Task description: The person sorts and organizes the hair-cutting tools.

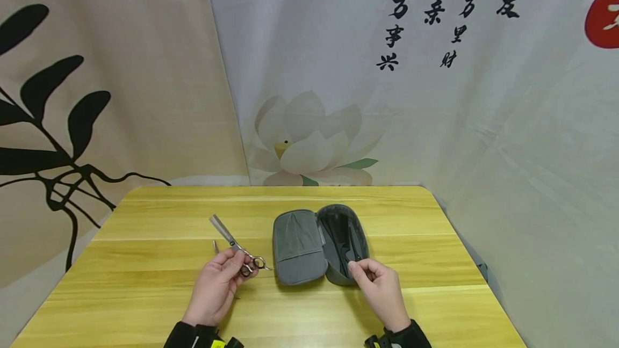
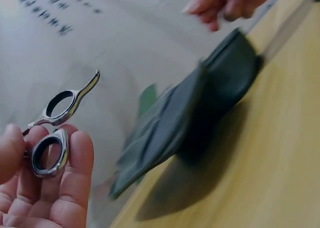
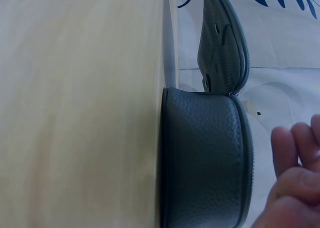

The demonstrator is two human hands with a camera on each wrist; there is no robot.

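My left hand (image 1: 217,283) pinches a pair of silver hairdressing scissors (image 1: 232,241) near the finger rings, blades pointing up and away to the left. The rings (image 2: 50,153) and the curved finger rest show clearly in the left wrist view. A thin metal tip (image 1: 215,247) shows behind the left hand; the rest of that piece is hidden. To the right lies an unzipped grey case (image 1: 300,270), spread into two halves. My right hand (image 1: 382,289) hovers at the near right edge of its deep half, fingers loosely bent. Dark slim tools (image 1: 342,235) lie inside that half.
The case stands on a yellow wooden table (image 1: 145,262). Behind the table hangs a pale cloth backdrop (image 1: 309,69) with printed writing, a lotus and dark leaves.
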